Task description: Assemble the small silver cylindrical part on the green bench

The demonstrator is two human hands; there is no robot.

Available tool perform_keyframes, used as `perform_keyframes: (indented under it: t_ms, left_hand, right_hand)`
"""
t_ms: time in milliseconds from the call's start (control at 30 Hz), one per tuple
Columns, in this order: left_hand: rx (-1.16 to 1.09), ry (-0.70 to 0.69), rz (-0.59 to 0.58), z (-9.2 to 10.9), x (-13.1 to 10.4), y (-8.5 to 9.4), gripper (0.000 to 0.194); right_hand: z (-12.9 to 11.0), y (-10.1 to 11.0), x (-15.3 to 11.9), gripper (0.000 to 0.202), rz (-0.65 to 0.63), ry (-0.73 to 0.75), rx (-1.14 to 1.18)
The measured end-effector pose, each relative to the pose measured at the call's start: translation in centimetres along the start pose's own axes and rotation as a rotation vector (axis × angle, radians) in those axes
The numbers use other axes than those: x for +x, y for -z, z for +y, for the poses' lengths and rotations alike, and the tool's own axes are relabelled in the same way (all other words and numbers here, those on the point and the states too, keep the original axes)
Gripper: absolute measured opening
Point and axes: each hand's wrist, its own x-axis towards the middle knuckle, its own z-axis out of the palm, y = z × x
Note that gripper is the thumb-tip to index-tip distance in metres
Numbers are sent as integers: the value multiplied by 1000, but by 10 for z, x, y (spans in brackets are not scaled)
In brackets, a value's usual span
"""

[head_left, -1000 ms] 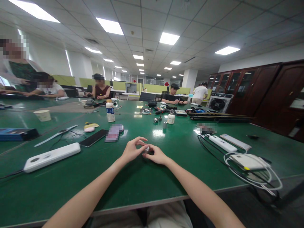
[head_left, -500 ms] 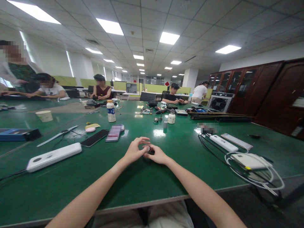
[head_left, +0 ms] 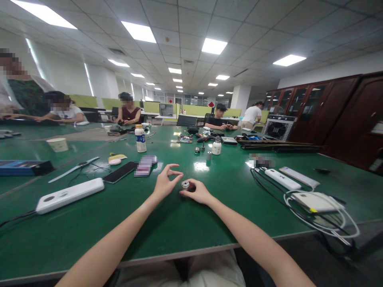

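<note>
One metal cylinder is gripped in my curled right hand toward the bench's near edge; my left hand nearly pinches closed, any contents unclear.

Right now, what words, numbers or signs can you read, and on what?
None can be read.
Bottle label: too small.
White device at right: dark mark, too small.
Red diamond at back: too small.
Metal cylinder in right hand: no lettering visible.
</note>
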Motion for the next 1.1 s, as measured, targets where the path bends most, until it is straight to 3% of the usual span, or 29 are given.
perform_keyframes:
  t_ms: [367,567,700,900,1100]
  left_hand:
    - [201,67,-200,-40,-4,-2,36]
    - [218,82,-170,-52,-6,-5,34]
    - [216,120,-159,-43,-6,-5,30]
    - [93,22,67,-12,-4,-12,27]
    - [8,-17,-22,5,-7,-21,26]
  right_hand:
    - [3,2,8,47,22,-21,42]
    - [5,2,8,45,66,-21,21]
    - [7,1,7,43,62,7,60]
    - [8,-1,7,37,77,-19,101]
    - [8,-1,7,37,68,-39,67]
